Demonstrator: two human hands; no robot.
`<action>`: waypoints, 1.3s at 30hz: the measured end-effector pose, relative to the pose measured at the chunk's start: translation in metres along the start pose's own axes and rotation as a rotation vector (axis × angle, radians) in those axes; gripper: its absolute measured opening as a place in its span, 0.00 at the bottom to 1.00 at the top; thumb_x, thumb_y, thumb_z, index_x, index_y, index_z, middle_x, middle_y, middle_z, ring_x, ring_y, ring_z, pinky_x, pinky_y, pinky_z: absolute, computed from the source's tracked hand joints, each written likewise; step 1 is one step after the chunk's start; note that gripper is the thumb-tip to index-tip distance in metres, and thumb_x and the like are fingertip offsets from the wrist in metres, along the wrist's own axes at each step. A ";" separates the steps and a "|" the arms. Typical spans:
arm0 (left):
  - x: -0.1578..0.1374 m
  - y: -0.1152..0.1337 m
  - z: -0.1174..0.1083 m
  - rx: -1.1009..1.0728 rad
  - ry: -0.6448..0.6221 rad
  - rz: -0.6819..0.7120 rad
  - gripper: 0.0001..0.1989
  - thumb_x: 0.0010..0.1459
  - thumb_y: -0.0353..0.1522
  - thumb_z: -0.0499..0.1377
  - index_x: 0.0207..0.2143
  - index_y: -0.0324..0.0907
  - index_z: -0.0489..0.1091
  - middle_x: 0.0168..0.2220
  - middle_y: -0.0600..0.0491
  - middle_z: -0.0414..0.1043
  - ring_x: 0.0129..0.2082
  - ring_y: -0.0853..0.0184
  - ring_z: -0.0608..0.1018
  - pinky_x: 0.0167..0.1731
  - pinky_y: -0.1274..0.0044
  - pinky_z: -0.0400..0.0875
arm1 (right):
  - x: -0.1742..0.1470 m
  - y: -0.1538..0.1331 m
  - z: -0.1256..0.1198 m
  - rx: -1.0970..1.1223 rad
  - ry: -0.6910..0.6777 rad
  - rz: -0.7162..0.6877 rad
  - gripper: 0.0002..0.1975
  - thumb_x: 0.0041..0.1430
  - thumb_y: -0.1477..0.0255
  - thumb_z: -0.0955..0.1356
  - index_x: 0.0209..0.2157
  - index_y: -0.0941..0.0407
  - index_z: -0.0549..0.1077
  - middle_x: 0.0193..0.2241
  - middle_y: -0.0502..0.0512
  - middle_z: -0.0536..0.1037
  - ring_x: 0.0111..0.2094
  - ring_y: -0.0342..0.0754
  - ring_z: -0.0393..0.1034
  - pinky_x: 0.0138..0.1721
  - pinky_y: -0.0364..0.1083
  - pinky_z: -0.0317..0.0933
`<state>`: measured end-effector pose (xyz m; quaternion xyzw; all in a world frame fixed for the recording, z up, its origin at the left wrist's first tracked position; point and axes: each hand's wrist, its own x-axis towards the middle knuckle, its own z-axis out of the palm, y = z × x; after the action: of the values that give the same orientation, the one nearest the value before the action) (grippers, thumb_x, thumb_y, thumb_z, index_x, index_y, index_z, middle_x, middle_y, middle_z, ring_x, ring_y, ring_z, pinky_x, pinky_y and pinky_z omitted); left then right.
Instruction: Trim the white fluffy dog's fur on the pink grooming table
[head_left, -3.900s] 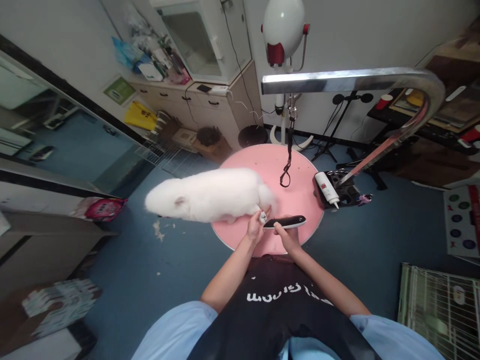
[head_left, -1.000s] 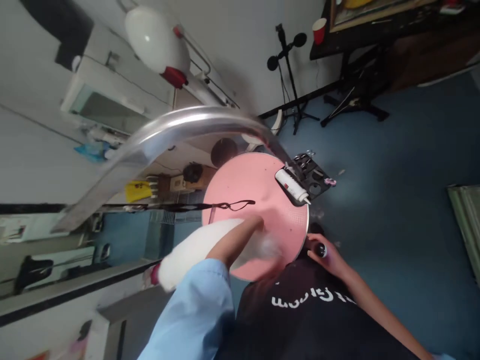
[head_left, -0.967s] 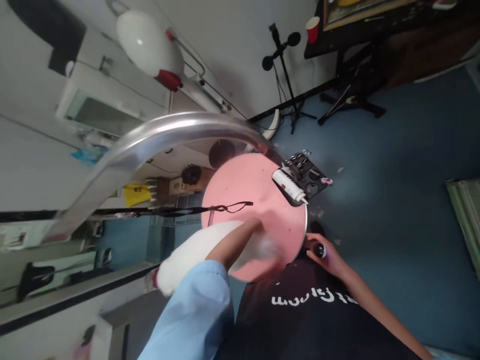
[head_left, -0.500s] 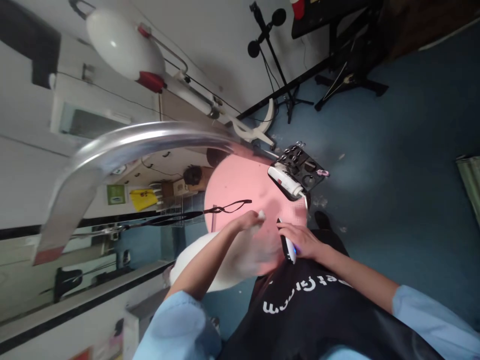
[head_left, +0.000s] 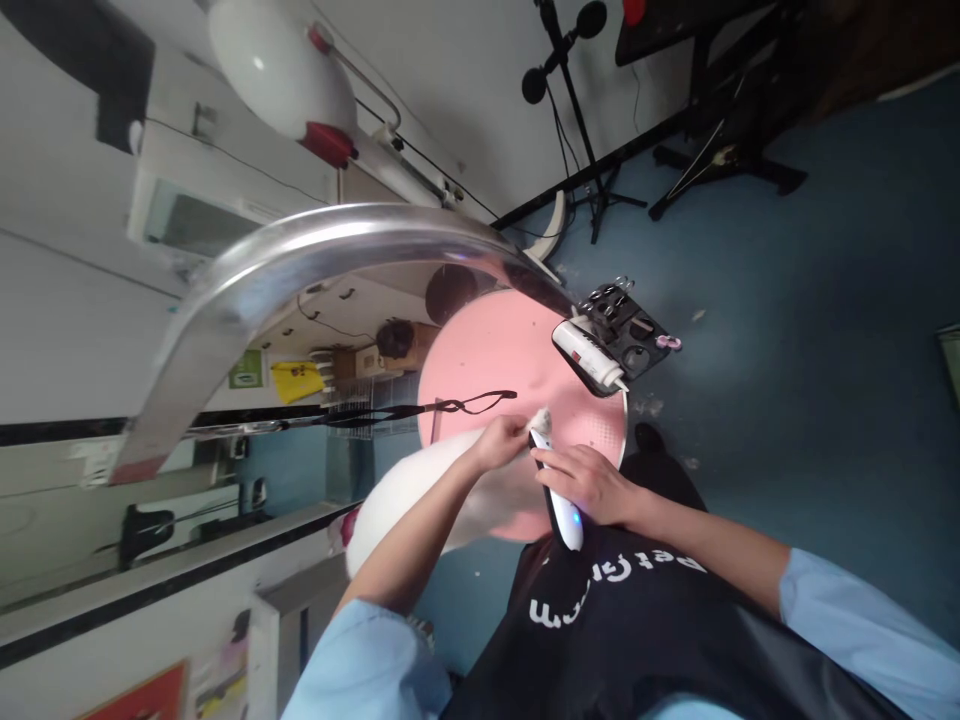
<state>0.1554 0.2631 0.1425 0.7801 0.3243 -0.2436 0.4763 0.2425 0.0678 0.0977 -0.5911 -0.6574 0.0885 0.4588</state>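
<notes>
A white furry animal (head_left: 409, 490), probably a dog, stands on a round pink table (head_left: 480, 345), partly hidden behind my left forearm. My left hand (head_left: 501, 442) is closed around one of its legs, and the paw (head_left: 541, 420) pokes out past my fingertips. My right hand (head_left: 592, 485) wraps around a white and black hair clipper (head_left: 568, 522) with a blue light glowing on its body. The clipper's head end is right at the paw; whether the blade touches the fur cannot be made out.
A black grooming loop (head_left: 480, 400) hangs across the table from a curved metal arm (head_left: 315, 235). At the table's far right edge, a black tool holder (head_left: 626, 325) carries scissors and another white clipper (head_left: 587, 355). Cabinets and a wire rack stand to the left.
My right hand has brought the clipper leftward and up to the paw. My left hand keeps its hold on the leg. The whole view has shifted slightly.
</notes>
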 end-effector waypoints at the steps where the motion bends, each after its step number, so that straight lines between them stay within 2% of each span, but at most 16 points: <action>1: 0.000 -0.001 0.001 0.018 0.010 0.012 0.15 0.52 0.40 0.56 0.23 0.36 0.66 0.21 0.57 0.61 0.23 0.74 0.61 0.23 0.81 0.56 | 0.000 0.000 -0.001 -0.007 -0.001 0.008 0.13 0.66 0.76 0.59 0.43 0.56 0.74 0.52 0.61 0.75 0.39 0.50 0.69 0.36 0.48 0.60; 5: 0.000 0.001 0.006 0.091 0.049 0.042 0.16 0.54 0.40 0.55 0.22 0.37 0.65 0.20 0.57 0.59 0.23 0.74 0.61 0.24 0.80 0.56 | 0.000 -0.002 -0.004 -0.018 -0.019 0.040 0.13 0.65 0.76 0.59 0.44 0.56 0.73 0.53 0.63 0.74 0.38 0.50 0.67 0.36 0.48 0.58; 10: 0.000 0.006 0.006 0.121 0.018 0.065 0.16 0.55 0.41 0.54 0.22 0.38 0.62 0.21 0.58 0.58 0.23 0.74 0.60 0.24 0.80 0.54 | 0.001 -0.007 -0.004 -0.079 0.021 0.112 0.13 0.64 0.78 0.59 0.44 0.56 0.73 0.53 0.62 0.74 0.35 0.49 0.65 0.36 0.49 0.57; 13: 0.000 0.008 0.006 0.128 0.008 0.061 0.17 0.56 0.43 0.54 0.24 0.38 0.64 0.21 0.58 0.58 0.23 0.74 0.60 0.24 0.80 0.54 | -0.001 -0.011 -0.006 -0.106 0.056 0.155 0.13 0.63 0.77 0.59 0.44 0.57 0.73 0.53 0.64 0.73 0.35 0.50 0.66 0.36 0.50 0.58; 18: -0.003 0.014 0.006 0.135 0.039 0.054 0.20 0.57 0.45 0.53 0.25 0.38 0.65 0.22 0.57 0.61 0.23 0.73 0.61 0.25 0.80 0.56 | -0.008 -0.015 -0.011 0.020 0.050 0.057 0.14 0.63 0.73 0.60 0.46 0.56 0.72 0.53 0.63 0.74 0.43 0.52 0.68 0.39 0.49 0.60; 22: -0.005 0.020 0.007 0.122 0.007 0.076 0.16 0.57 0.42 0.53 0.25 0.38 0.64 0.22 0.56 0.62 0.24 0.73 0.63 0.25 0.80 0.57 | -0.010 -0.014 -0.007 0.002 0.072 0.113 0.15 0.62 0.70 0.60 0.47 0.58 0.72 0.53 0.67 0.72 0.40 0.53 0.68 0.39 0.50 0.60; 25: -0.005 0.020 0.007 0.139 0.033 0.069 0.14 0.56 0.40 0.53 0.25 0.38 0.64 0.22 0.56 0.63 0.24 0.73 0.63 0.25 0.81 0.58 | -0.011 -0.015 -0.003 -0.016 0.092 0.118 0.16 0.62 0.71 0.60 0.48 0.58 0.71 0.54 0.66 0.72 0.41 0.53 0.68 0.39 0.50 0.60; 28: -0.005 0.018 0.007 0.127 0.023 0.106 0.16 0.57 0.42 0.54 0.26 0.38 0.66 0.23 0.55 0.65 0.24 0.73 0.64 0.26 0.80 0.59 | -0.013 -0.016 -0.002 -0.034 0.121 0.085 0.15 0.62 0.72 0.59 0.47 0.57 0.71 0.53 0.65 0.73 0.40 0.53 0.69 0.39 0.50 0.60; 31: -0.007 0.015 0.007 0.123 0.007 0.116 0.20 0.59 0.46 0.54 0.27 0.37 0.67 0.22 0.56 0.64 0.23 0.73 0.64 0.24 0.81 0.58 | -0.015 -0.016 -0.003 -0.056 0.154 0.150 0.15 0.61 0.73 0.60 0.47 0.59 0.71 0.53 0.67 0.73 0.39 0.54 0.69 0.39 0.51 0.61; 33: -0.008 0.014 0.007 0.125 0.012 0.106 0.22 0.60 0.47 0.53 0.27 0.37 0.67 0.21 0.57 0.63 0.22 0.74 0.63 0.23 0.81 0.57 | -0.015 -0.015 -0.004 -0.042 0.178 0.141 0.16 0.60 0.72 0.60 0.47 0.59 0.70 0.54 0.68 0.72 0.40 0.54 0.70 0.40 0.51 0.62; 36: -0.009 0.015 0.009 0.106 -0.002 0.126 0.20 0.61 0.45 0.51 0.26 0.37 0.67 0.22 0.56 0.65 0.23 0.74 0.65 0.24 0.81 0.59 | -0.016 -0.015 -0.004 -0.004 0.226 0.030 0.15 0.62 0.72 0.60 0.48 0.58 0.69 0.53 0.66 0.73 0.42 0.53 0.72 0.40 0.50 0.64; 39: -0.009 0.016 0.010 0.094 0.005 0.122 0.17 0.61 0.41 0.51 0.28 0.37 0.68 0.24 0.55 0.67 0.23 0.73 0.68 0.25 0.81 0.61 | -0.018 -0.015 -0.002 0.031 0.275 0.067 0.15 0.62 0.72 0.60 0.49 0.58 0.67 0.53 0.67 0.73 0.47 0.54 0.72 0.42 0.50 0.67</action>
<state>0.1605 0.2459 0.1539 0.8205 0.2655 -0.2271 0.4524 0.2315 0.0469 0.0991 -0.6123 -0.5667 0.0319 0.5505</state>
